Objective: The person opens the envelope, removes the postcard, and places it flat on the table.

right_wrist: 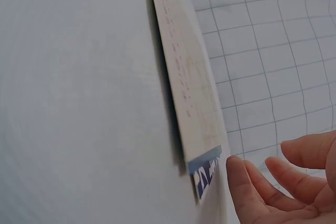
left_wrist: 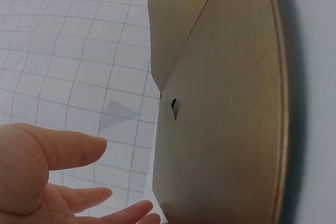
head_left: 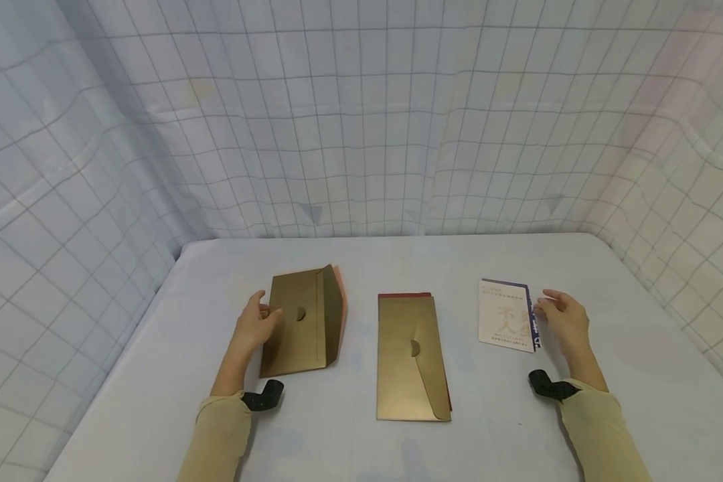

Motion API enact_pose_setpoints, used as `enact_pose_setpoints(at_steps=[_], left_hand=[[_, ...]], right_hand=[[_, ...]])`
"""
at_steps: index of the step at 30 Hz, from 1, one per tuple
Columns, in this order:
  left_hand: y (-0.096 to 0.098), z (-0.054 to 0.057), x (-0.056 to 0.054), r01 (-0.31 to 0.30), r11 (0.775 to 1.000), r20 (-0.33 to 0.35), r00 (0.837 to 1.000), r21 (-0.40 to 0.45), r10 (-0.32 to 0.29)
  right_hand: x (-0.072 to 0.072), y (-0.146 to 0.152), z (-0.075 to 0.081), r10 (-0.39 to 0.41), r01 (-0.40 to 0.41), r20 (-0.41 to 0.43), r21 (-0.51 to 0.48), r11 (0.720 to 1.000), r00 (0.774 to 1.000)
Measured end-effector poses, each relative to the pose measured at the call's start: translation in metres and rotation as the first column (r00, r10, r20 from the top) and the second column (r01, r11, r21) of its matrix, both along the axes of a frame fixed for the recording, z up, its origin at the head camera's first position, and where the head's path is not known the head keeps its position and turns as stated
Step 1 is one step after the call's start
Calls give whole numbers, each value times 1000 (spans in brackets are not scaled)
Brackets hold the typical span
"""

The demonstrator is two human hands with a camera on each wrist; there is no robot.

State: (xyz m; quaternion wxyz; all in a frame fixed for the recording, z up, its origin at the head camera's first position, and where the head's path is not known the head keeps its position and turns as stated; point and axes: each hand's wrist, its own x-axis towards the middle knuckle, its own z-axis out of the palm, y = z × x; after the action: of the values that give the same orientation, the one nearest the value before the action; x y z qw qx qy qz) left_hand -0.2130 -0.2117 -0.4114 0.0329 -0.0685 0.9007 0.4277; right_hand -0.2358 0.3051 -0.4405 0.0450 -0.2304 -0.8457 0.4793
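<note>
Left hand (head_left: pixel 258 328) by gold envelope (head_left: pixel 292 338), right hand (head_left: pixel 566 323) by card (head_left: pixel 501 314)

My head view puts the envelope toward the left edge of the worktop (head_left: pixel 361 261), the card toward its right; a second gold envelope (head_left: pixel 400 381) lies between, over a red one (head_left: pixel 405 294). Only the left wrist view shows me a thumb (left_wrist: pixel 79 149) clear of the envelope, fingers apart; contact at the cropped fingertips is hard to judge. The right wrist view catches parted fingers (right_wrist: pixel 244 187) just beside the card's purple strip (right_wrist: pixel 206 174). A gridded curtain (head_left: pixel 361 134) hangs past the far edge.
</note>
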Motion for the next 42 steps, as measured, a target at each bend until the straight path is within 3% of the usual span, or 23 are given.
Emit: enact_pose_setpoints(at_steps=[6,18,29,42], left_hand=[[5,3,2,-2,999,-49,999,42,4],[13,8,1,28,999,-57,998,40,-26],[20,11,3,55,992,-47,998,116,-50],[30,8,0,115,979,-111,989,170,-97]], right_hand=[[0,-1,2,0,0,-16,-17,1000,1000],[4,-4,7,-5,4,-36,-22,1000,999],[6,-7,10,40,-48,-103,-72,996,994],[7,-9,7,85,-100,-137,-103,990,987]])
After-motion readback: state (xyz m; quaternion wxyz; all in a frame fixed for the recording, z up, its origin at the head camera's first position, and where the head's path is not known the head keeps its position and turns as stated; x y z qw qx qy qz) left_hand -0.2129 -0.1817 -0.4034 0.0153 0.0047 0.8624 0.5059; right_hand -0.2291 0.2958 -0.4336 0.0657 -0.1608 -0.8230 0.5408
